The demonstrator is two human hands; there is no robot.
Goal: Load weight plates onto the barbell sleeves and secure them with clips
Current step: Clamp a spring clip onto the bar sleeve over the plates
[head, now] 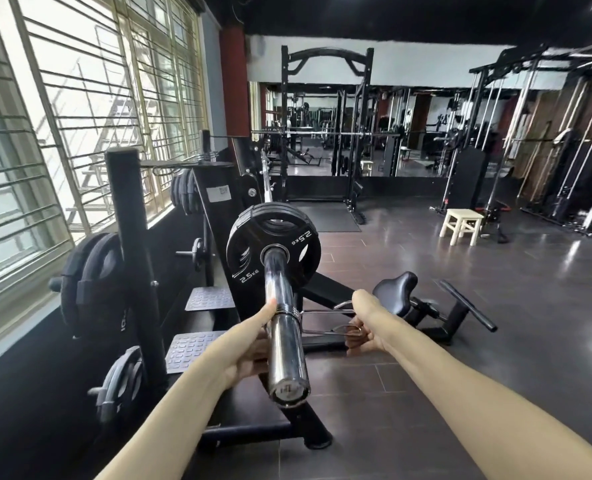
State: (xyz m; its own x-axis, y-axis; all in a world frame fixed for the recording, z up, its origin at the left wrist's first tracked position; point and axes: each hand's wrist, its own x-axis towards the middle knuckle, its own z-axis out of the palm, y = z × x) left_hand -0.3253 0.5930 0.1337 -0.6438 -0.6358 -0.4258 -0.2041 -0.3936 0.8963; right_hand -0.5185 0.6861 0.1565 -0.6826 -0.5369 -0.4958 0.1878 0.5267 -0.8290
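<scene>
Head view: my right hand (365, 336) pinches the wire handles of the spring clip (317, 322), whose coil sits around the barbell sleeve (284, 317) near its free end. My left hand (249, 348) cups the sleeve from the left side (thumb up along the steel, fingers hidden behind it). Further up the sleeve sit black 2.5 kg plates (272, 251), well apart from the clip. More plates (90, 278) hang on the rack at left.
</scene>
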